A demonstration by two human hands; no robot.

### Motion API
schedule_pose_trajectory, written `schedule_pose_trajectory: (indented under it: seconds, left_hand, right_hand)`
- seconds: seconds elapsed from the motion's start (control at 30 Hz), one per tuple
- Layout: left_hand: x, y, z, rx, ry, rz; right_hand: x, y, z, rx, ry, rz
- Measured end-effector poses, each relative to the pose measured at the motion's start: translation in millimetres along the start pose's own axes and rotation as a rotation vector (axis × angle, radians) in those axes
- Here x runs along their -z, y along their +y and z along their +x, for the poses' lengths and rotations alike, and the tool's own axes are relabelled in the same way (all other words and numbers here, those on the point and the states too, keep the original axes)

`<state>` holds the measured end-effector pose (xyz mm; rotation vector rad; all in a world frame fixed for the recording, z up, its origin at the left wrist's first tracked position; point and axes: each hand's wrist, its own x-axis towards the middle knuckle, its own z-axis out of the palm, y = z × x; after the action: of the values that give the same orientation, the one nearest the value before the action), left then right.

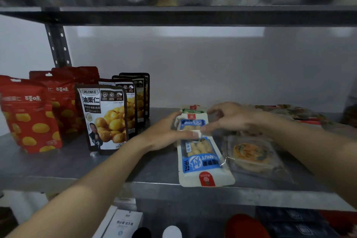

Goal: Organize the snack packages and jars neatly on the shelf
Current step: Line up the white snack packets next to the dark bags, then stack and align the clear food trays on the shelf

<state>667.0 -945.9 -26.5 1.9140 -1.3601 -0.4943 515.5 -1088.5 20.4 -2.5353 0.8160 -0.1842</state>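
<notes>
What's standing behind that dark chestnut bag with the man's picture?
Three more dark pouches like it stand in a row behind the front chestnut bag. Only their tops and right edges show; the front bag covers the rest.

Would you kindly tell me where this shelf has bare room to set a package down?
Bare shelf lies between the dark chestnut pouches and the blue peanut packs, and before the red pouches. Crowded right of the peanut packs.
</notes>
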Motion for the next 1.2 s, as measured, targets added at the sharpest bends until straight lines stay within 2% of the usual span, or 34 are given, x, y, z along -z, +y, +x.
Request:
schedule_pose_trajectory:
  seconds: [0.1,0.2,0.33,0.77,1.03,1.2]
  left_hand:
    - [-5.6,-4.5,-16.4,0.037,-0.094,0.084]
    - [-7.5,-6.1,-21.6,0.077,-0.071,0.164]
    - [-9.4,-9.5,-22.8,0.045,-0.071,0.189]
    - [-10.0,-17.3,-24.7,-0.009,0.038,0.148]
    - [-15.5,-16.3,-25.8,-0.062,0.102,0.466]
    - [-14.1,-17.2,-25.5,-0.111,0.196,0.411]
  right_hand:
    - [-13.0,2.1,-6.7,0.007,-0.1,-0.011]
    - [-20.8,3.2,-8.4,0.026,-0.064,-0.006]
    - [-24.3,-0.2,-10.9,0.055,-0.068,-0.055]
    - [-39.4,-6.5,-8.8,0.084,-0.035,-0.107]
    - [-41.2,-6.7,-7.2,0.09,-0.024,-0.122]
    - [-40.5,-3.8,-4.0,0.073,0.019,-0.145]
